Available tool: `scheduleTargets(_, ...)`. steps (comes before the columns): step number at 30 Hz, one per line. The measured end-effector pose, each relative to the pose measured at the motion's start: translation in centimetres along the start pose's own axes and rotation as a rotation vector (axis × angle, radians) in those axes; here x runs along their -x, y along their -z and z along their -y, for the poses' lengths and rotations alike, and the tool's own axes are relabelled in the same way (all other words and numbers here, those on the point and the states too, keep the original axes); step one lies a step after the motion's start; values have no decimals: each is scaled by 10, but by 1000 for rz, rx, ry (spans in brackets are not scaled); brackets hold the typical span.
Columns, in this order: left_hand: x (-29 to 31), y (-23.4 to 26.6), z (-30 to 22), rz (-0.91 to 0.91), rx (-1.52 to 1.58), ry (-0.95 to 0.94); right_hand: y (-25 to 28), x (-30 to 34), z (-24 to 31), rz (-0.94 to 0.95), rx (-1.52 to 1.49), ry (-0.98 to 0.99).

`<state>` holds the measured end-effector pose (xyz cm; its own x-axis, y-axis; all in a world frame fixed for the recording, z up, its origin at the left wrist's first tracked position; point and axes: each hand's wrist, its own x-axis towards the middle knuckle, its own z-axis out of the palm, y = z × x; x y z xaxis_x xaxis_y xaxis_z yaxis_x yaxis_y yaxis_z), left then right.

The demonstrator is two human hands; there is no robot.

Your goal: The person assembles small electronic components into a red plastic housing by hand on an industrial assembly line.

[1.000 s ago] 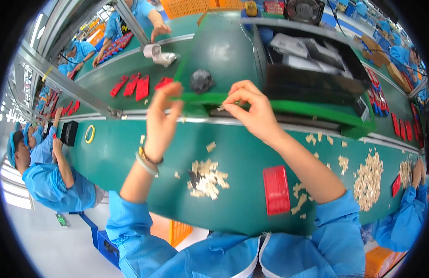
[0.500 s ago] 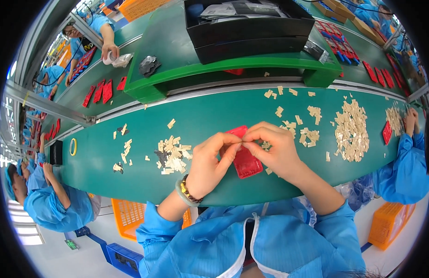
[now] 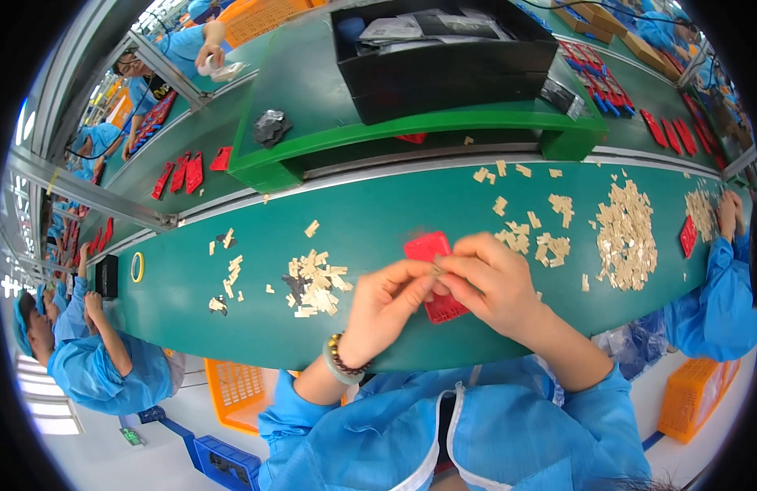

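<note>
My left hand (image 3: 383, 315) and my right hand (image 3: 497, 286) meet fingertip to fingertip in front of me, both pinched. Between the tips a small pale piece (image 3: 437, 271) just shows; its shape is mostly hidden. Right beneath them a red plastic shell (image 3: 428, 246) lies on the green work surface, its middle covered by my fingers. A loose heap of cream-coloured flat pieces (image 3: 317, 282), with some dark bits, is left of my left hand. More cream pieces (image 3: 552, 250) are scattered beyond my right hand.
A large cream heap (image 3: 626, 237) lies farther right. Ahead, a green raised shelf (image 3: 329, 151) carries a black box (image 3: 452, 78). A yellow tape roll (image 3: 138, 267) sits at left. Co-workers in blue sit at both ends; orange crates (image 3: 239, 393) stand below the table edge.
Both hands have come slightly nearer to me, still pinched together, baring more of the red shell's far end. The whole view has shifted a little. Across the line, a co-worker's hand has moved away.
</note>
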<state>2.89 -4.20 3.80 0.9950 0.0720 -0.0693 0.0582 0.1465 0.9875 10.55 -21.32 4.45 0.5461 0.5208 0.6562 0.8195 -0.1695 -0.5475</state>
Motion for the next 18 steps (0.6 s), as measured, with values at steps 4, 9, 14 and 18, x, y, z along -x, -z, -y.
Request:
scheduleTargets(4, 2, 1, 9, 63, -250, -294, 3, 5, -1, 82, -199, -143)
scheduleTargets(9, -1, 0, 11, -10, -343, -407, 3, 9, 0, 103, -101, -93)
scheduleTargets(14, -9, -3, 3, 40, -798, -825, 10, 17, -10, 119, -398, -369)
scheduleTargets(18, -8, -8, 13, 224, -847, -1239, 27, 30, -42, 198, -30, -711)
